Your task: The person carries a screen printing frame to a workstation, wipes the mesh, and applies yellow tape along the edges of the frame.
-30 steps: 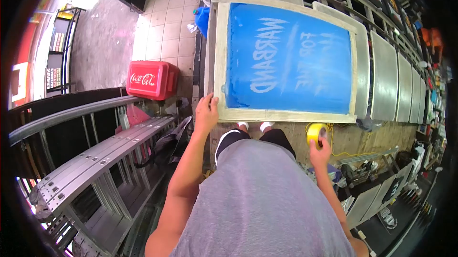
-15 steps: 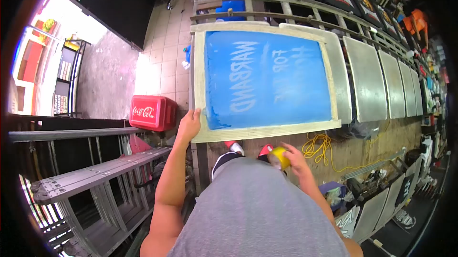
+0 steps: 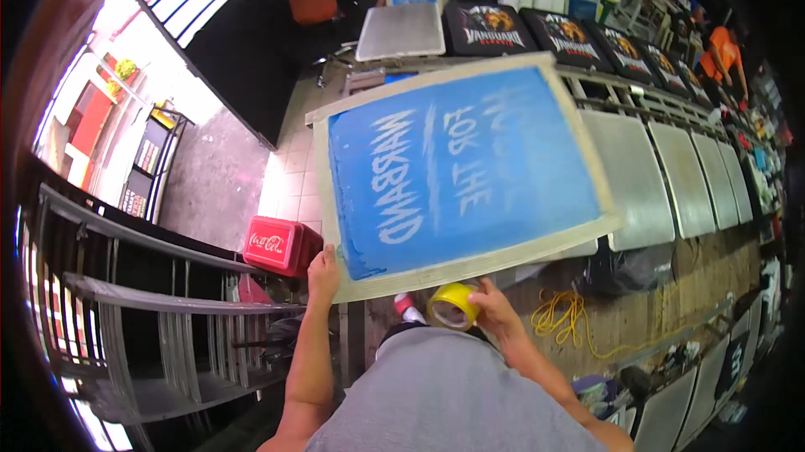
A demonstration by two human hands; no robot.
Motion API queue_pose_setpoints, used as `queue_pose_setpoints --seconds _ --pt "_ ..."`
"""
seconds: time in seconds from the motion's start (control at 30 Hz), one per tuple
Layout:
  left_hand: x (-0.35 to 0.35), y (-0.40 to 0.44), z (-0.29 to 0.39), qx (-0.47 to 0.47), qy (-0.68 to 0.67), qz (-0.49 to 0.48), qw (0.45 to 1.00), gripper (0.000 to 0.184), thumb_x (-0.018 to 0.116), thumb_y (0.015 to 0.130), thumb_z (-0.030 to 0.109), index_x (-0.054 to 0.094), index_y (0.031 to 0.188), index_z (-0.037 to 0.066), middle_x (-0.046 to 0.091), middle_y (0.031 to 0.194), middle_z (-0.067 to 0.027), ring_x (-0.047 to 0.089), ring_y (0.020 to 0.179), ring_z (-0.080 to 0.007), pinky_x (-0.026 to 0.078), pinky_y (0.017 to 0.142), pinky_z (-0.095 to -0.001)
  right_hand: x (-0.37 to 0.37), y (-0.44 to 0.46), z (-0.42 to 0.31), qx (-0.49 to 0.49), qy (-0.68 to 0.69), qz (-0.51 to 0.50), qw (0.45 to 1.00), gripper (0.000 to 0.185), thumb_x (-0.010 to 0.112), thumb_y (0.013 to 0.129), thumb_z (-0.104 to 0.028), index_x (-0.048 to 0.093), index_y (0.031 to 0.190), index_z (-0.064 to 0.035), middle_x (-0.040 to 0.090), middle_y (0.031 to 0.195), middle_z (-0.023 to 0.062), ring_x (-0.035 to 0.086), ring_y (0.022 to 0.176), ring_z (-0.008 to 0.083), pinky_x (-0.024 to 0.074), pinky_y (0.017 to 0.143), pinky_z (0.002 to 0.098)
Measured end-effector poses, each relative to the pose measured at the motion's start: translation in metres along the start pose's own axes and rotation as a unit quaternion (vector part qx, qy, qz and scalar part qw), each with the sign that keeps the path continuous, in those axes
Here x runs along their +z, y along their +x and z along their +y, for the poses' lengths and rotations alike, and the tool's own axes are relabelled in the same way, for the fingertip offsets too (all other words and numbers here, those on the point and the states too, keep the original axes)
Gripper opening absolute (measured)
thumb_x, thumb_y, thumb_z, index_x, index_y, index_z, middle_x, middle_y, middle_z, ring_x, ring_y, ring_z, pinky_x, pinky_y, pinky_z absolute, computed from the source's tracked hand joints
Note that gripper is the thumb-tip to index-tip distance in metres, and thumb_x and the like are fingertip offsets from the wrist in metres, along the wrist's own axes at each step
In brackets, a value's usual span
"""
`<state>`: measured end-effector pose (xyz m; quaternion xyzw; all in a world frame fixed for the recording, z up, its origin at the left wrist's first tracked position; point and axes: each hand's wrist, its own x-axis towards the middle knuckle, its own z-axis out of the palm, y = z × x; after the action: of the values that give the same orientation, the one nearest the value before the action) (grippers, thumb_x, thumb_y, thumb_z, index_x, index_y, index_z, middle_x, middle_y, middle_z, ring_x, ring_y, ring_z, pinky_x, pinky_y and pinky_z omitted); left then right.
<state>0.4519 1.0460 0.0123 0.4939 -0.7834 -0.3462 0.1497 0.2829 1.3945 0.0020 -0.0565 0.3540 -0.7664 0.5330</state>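
Observation:
A screen printing frame [image 3: 470,175] with blue mesh and mirrored lettering, "WARBAND" among it, is held tilted in front of me. My left hand [image 3: 324,276] grips its pale border at the near left corner. Just below the near edge, my right hand [image 3: 495,309] holds a roll of yellow tape [image 3: 453,306]. The fingers of that hand close on the roll's right side. Part of the lettering on the far right of the mesh is faint.
Metal printing boards [image 3: 681,179] line the rack to the right. Black printed shirts [image 3: 488,28] lie on boards at the back. On the left are a red cooler [image 3: 283,246] and a ladder [image 3: 184,301]. Yellow cord [image 3: 563,315] is coiled on the floor. A person in orange [image 3: 723,58] is far right.
The screen frame has tilted and turned, its right side swinging up over the boards. My right hand has moved left with the tape roll, close under the frame's near edge.

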Motion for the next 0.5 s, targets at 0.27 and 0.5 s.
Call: queue_pose_setpoints --seconds 0.27,0.5 --pt "0.127 0.001 0.067 0.163 -0.327 0.161 0.917 0.061 0.035 0.108 0.048 0.056 0.133 -0.003 0.062 0.122 -0.0205 0.057 0.111 -0.0329 0.044 0.097 -0.0397 0.028 -0.007 -0.128 -0.23 -0.428 0.183 0.855 0.048 0.069 0.093 -0.028 0.058 0.131 -0.0005 0.067 0.113 0.0118 0.064 0.099 0.0197 0.0514 0.084 0.0334" --pt "-0.034 0.013 0.155 0.305 -0.383 0.292 0.822 0.04 0.033 0.111 0.023 0.052 0.133 -0.005 0.055 0.135 -0.0181 0.05 0.129 -0.0276 0.037 0.111 -0.0369 0.049 -0.072 -0.206 -0.285 -0.334 0.12 0.891 0.042 0.077 0.083 -0.013 0.063 0.12 -0.0006 0.067 0.111 0.0041 0.063 0.103 0.0162 0.0495 0.089 0.0334"
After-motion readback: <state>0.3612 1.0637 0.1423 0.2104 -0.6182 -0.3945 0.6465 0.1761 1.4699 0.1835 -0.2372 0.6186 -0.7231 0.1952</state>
